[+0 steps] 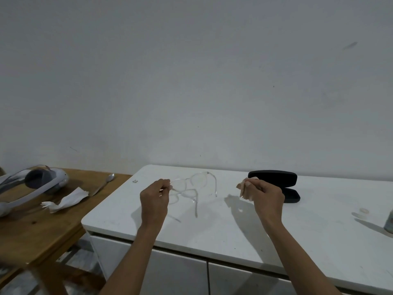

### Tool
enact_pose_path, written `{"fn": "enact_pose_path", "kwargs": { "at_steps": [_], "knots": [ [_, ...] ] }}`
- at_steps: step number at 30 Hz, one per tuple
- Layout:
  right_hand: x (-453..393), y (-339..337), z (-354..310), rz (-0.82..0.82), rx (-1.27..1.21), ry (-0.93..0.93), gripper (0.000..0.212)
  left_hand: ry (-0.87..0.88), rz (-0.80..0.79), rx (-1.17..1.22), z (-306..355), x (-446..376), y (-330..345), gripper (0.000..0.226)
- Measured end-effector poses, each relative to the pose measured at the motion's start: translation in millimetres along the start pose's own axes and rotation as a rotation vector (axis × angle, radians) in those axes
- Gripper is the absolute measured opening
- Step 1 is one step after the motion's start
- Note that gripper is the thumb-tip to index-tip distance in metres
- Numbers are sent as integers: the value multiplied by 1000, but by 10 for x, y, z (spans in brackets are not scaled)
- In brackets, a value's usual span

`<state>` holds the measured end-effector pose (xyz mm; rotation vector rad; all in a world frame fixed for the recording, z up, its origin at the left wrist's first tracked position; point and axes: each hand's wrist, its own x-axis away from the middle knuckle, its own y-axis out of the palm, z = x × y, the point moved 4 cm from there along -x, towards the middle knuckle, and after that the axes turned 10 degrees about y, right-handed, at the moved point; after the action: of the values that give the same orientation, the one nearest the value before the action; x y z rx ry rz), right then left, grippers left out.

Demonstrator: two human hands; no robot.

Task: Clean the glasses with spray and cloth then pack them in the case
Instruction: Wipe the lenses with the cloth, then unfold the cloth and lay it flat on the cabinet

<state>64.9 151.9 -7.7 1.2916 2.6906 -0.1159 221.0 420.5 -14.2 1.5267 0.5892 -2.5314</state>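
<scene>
My left hand pinches the left end of a pair of clear-framed glasses and holds them just above the white cabinet top, arms unfolded. My right hand is closed around a small pinkish cloth, a short way to the right of the glasses and not touching them. Behind that hand a black glasses case lies open, its lid raised. At the far right edge stands part of a spray bottle, with a small round cap to its left.
A wooden table adjoins the cabinet on the left. It carries a grey-white headset, a crumpled white paper and a spoon. A plain wall rises directly behind both surfaces.
</scene>
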Motion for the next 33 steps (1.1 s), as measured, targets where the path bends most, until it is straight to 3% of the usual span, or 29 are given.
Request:
{"fn": "enact_pose_path", "kwargs": {
  "at_steps": [10,21,24,28,31,33],
  "knots": [
    [-9,51,11,-39,28,1,25,8,-66,-164,-204,121,38,25],
    [-38,100,-34,-104,-22,28,23,99,-303,-260,-244,146,113,29],
    [-26,84,-78,-95,-94,55,20,99,-369,-271,-227,162,105,48],
    [-16,27,-181,-77,-116,71,38,-24,-518,-194,-148,148,62,90],
    [-41,-39,-251,-54,-106,96,44,13,-422,-226,56,25,18,88],
    [-61,-87,-316,-74,-120,102,31,126,-286,-232,267,-85,33,71]
  ]
}}
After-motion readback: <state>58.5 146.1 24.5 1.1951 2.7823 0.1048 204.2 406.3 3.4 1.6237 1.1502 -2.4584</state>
